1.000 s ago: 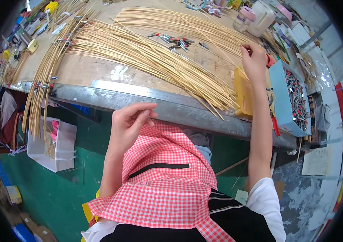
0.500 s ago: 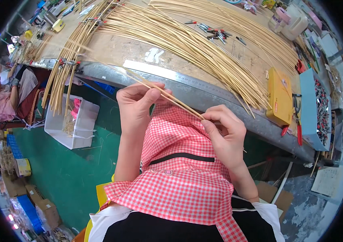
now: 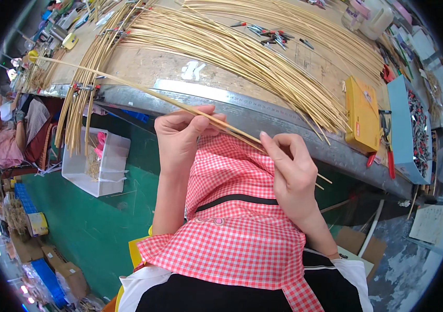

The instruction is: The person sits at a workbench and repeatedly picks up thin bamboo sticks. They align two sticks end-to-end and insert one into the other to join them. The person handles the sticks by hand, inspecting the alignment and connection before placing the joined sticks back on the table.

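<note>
Left hand (image 3: 182, 136) and right hand (image 3: 292, 169) both pinched shut on one thin bamboo strip (image 3: 128, 86), held over the lap against a red checked apron (image 3: 232, 218). The strip runs up and left past the tabletop (image 3: 143, 65) edge, its far end out over the stacked work. Judging by the spread, most is left: a broad fan of loose strips (image 3: 242, 49) lies on the tabletop, and clamped bundles (image 3: 78, 112) hang over its edge above a white bin (image 3: 96, 161). Only this single strip is in hand.
</note>
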`<state>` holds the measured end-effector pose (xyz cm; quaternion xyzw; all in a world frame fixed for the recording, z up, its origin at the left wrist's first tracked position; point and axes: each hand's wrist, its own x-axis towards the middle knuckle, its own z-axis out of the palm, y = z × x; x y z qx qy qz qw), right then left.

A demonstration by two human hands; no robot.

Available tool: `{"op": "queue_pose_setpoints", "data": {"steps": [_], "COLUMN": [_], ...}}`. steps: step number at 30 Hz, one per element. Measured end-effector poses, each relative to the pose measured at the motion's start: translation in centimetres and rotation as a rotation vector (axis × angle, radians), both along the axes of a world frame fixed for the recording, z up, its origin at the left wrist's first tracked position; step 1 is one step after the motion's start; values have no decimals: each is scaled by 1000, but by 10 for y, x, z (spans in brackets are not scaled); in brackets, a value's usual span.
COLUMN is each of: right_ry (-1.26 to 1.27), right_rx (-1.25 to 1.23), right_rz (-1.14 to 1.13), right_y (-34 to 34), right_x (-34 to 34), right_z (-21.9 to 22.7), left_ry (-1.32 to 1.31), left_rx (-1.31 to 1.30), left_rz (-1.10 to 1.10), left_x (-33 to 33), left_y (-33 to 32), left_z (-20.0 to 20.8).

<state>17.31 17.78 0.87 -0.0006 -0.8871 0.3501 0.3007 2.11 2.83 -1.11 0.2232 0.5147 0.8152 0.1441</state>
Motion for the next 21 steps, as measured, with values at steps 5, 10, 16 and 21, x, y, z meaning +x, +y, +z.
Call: {"op": "queue_pose_setpoints", "data": {"steps": [5,10,16,21], "right_ry": [-59,-86,-16,-183], "right_rx": [122,65,198,365], "right_rz": [65,154,-265,-397], "right_y": [-5,-1,61,85], "right_x": [0,0,-21,-43], "right_z": [1,-2,-11,-18], "left_ry": [-24,-24,4,-4], "left_rx": [10,13,23,-23], "left_rz": [-16,-48,-52,-52], "left_x": [-4,-3,-2,1], "left_y": [-3,-3,-6,-2], "left_z": [-4,1,0,3]}}
